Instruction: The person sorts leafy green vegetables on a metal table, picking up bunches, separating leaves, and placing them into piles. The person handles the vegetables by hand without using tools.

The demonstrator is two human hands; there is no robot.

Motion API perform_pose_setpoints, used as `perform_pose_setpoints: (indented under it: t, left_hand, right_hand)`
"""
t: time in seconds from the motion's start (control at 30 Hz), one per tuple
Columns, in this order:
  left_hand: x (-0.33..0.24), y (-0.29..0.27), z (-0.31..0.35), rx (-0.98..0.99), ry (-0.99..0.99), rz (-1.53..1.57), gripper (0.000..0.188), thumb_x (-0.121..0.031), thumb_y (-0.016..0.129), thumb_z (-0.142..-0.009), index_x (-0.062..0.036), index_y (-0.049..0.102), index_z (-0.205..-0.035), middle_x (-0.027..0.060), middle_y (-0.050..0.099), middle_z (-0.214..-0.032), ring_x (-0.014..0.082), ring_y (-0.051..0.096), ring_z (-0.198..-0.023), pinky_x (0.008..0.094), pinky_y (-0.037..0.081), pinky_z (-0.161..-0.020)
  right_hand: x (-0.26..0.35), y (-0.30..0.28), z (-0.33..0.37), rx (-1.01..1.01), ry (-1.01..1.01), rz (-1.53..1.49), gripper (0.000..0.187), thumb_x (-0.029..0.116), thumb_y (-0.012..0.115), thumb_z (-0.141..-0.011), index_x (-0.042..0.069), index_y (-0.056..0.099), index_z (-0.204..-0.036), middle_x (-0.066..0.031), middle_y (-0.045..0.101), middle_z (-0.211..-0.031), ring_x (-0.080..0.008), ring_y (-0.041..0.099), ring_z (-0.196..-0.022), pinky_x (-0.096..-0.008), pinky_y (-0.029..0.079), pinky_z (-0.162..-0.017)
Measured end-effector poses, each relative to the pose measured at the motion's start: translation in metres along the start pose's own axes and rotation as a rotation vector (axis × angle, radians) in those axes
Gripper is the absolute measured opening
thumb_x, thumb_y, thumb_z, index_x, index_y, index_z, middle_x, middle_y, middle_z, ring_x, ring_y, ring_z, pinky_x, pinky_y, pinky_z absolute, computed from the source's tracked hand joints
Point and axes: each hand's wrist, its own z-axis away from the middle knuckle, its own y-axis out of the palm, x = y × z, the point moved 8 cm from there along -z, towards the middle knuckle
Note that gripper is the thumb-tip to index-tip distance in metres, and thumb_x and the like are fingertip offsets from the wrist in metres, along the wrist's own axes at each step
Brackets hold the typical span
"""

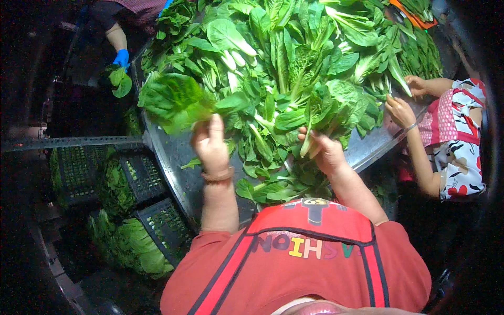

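My left hand [212,144] is closed at the left side of the metal table, gripping a bunch of broad leafy greens [176,100] that is smeared by motion. The stems of that bunch are hidden by my fingers. My right hand [326,152] pinches the pale stem of a leafy green [311,118], its leaves pointing away from me. In front of both hands lies a deep heap of leafy greens [283,58] with white stems and dark leaves. Several loose leaves [278,189] rest between my forearms near the table's front edge.
Bare metal shows at the table's edge [168,155]. Black crates [163,226] with leafy heads [142,247] stand low at left. At right, a co-worker's hands [403,111] handle greens; a blue-gloved hand [121,59] holds leaves at upper left. An orange-edged container [415,16] sits far right.
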Motion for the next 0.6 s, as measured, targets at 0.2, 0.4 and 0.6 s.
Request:
perform_pose_setpoints:
  t: [0.2, 0.4, 0.6]
  left_hand:
    - [-0.012, 0.013, -0.016, 0.203, -0.135, 0.100, 0.023, -0.017, 0.058, -0.085, -0.0019, 0.055, -0.103, 0.0075, 0.061, -0.084, 0.0090, 0.054, -0.065, 0.0179, 0.043, -0.056]
    - [-0.036, 0.069, 0.017, 0.229, 0.530, -0.836, 0.020, -0.002, 0.062, -0.073, -0.0042, 0.063, -0.093, 0.0143, 0.056, -0.102, 0.0250, 0.057, -0.088, 0.0306, 0.046, -0.076]
    - [0.022, 0.134, 0.069, 0.619, 0.459, -0.879, 0.029, 0.000, 0.057, -0.070, -0.0055, 0.060, -0.098, 0.0115, 0.058, -0.081, 0.0257, 0.058, -0.075, 0.0330, 0.048, -0.068]
  right_hand:
    - [0.002, -0.002, -0.007, 0.038, -0.017, 0.026, 0.037, 0.022, 0.058, -0.082, 0.001, 0.052, -0.112, -0.0120, 0.059, -0.106, -0.0247, 0.058, -0.096, -0.0380, 0.047, -0.077]
    - [0.002, -0.003, -0.010, 0.068, -0.070, 0.006, 0.040, 0.026, 0.057, -0.082, 0.000, 0.053, -0.111, -0.0137, 0.058, -0.109, -0.0243, 0.058, -0.094, -0.0360, 0.046, -0.077]
    - [0.034, 0.020, -0.002, 0.292, -0.187, -0.055, 0.058, 0.035, 0.064, -0.076, 0.004, 0.045, -0.122, -0.0069, 0.056, -0.107, -0.0170, 0.055, -0.088, -0.0281, 0.045, -0.071]
